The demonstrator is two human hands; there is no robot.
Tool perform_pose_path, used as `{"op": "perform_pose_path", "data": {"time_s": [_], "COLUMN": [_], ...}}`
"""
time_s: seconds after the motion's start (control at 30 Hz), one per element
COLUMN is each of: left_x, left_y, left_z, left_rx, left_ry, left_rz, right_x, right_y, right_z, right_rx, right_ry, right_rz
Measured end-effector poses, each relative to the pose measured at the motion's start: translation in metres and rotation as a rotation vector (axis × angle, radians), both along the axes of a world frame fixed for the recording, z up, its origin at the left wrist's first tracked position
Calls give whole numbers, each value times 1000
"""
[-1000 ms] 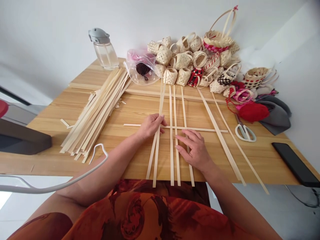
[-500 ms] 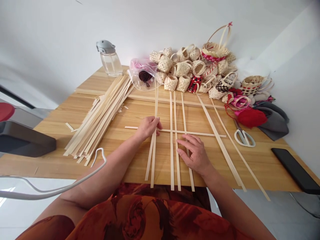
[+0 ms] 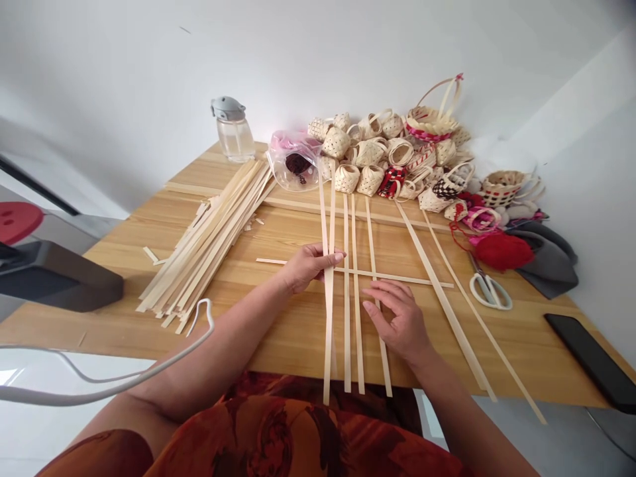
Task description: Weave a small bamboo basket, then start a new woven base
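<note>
My left hand (image 3: 313, 266) is closed, its thumb pressed over two pale flat wooden strips (image 3: 328, 331) that cross each other and point away from me. Beside them on the table lie two lengthwise strips (image 3: 347, 318) close together. A single strip (image 3: 377, 311) runs under the fingers of my right hand (image 3: 397, 315), which hovers or rests there with spread, slightly bent fingers. One thin crosswise strip (image 3: 422, 279) lies across the lengthwise ones; part of it is hidden behind my left hand. Farther right, a wider strip (image 3: 442, 298) and a narrow one (image 3: 489, 323) lie aslant.
A bundle of strips (image 3: 199, 252) lies at left, near a water bottle (image 3: 233, 132). Several small woven baskets (image 3: 370, 152) are piled at the back. Scissors (image 3: 489, 291), red yarn (image 3: 504, 252) and a phone (image 3: 589, 358) are at right. A white cable (image 3: 163, 361) loops before my left arm.
My left hand has moved right with the two strips, lifting them and bringing them nearer the lengthwise pair. My right hand stays beside the single strip. The camera view has shifted slightly.
</note>
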State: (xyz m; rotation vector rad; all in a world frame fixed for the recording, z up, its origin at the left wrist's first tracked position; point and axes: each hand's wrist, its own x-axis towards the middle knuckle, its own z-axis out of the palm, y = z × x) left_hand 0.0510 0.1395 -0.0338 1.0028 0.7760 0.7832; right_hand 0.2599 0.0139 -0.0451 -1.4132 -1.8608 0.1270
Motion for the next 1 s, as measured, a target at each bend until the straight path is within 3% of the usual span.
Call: {"op": "perform_pose_path", "data": {"time_s": [0.2,0.37,0.57,1.0], "left_x": [4,5,5,7], "left_y": [-3,-5,-4,-3], "left_z": [1,0,-2,-4], "left_rx": [69,80,50,40], "left_ry": [-7,-11,-63,-30], "left_rz": [50,37,-30,5], "right_x": [-41,-61,-55,-59], "right_y": [-1,10,8,-4], "right_z": [39,35,25,26], "right_rx": [-556,-742,-782,-763], "right_ry": [326,570,704,716], "right_rz": [46,36,0,-29]}}
